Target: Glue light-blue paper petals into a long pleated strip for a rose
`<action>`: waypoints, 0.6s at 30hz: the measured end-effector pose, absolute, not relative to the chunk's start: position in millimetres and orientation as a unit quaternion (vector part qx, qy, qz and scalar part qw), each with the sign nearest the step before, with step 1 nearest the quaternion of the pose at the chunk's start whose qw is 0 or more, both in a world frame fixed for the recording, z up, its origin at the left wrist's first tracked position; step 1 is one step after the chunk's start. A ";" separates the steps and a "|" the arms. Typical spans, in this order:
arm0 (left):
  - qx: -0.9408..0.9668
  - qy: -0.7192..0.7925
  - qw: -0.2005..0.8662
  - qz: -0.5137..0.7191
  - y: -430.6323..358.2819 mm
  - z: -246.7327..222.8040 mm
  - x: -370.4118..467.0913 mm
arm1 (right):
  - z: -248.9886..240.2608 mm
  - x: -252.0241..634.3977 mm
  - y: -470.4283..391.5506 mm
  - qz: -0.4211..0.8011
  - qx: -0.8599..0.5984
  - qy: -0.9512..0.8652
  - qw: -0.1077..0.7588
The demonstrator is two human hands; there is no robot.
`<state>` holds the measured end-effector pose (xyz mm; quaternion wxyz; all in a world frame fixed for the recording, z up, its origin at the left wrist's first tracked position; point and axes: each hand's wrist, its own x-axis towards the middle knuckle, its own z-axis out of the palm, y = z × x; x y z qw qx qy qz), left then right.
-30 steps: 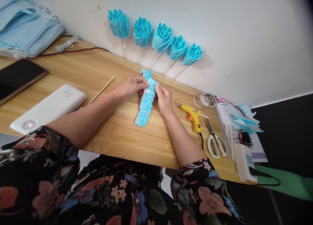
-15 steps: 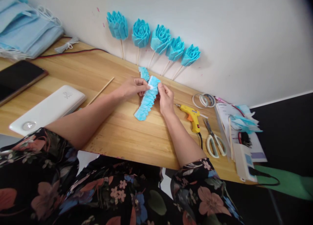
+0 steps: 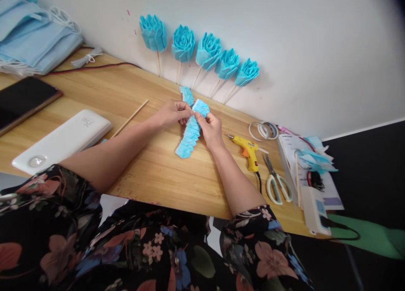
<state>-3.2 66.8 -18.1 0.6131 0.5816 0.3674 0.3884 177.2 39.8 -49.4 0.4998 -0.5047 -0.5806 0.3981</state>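
Note:
A folded blue strip [image 3: 190, 136] with a zigzag edge hangs between my hands above the wooden table. My left hand [image 3: 177, 113] pinches its left edge between thumb and fingers. On the opposite side, my right hand [image 3: 210, 128] grips the strip near its upper end, thumb laid across the front. Another zigzag blue piece [image 3: 187, 95] shows just beyond my left fingers; whether it joins the held strip is hidden. Behind, several blue fabric flowers [image 3: 209, 50] on thin sticks lean against the wall.
A yellow glue gun [image 3: 248, 149], scissors [image 3: 276, 183] and tape rolls [image 3: 264, 130] lie at right, near a power strip [image 3: 314, 211]. At left are a wooden stick [image 3: 131, 117], a white power bank [image 3: 63, 141], a phone [image 3: 25, 101] and stacked face masks [image 3: 34, 38].
My right hand has shifted slightly left, its thumb moving from the strip's right edge onto its front. The strip's lower end has swung a little right. My left hand stays nearly still.

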 end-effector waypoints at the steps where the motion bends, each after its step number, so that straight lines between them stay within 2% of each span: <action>1: 0.583 0.370 0.610 0.388 66.7 -17.7 -2.9 | -50.1 177.4 40.2 0.397 -0.505 -0.581 0.499; 18: 0.555 0.373 0.613 0.421 65.2 -17.3 0.0 | -46.8 177.9 40.0 0.371 -0.517 -0.595 0.491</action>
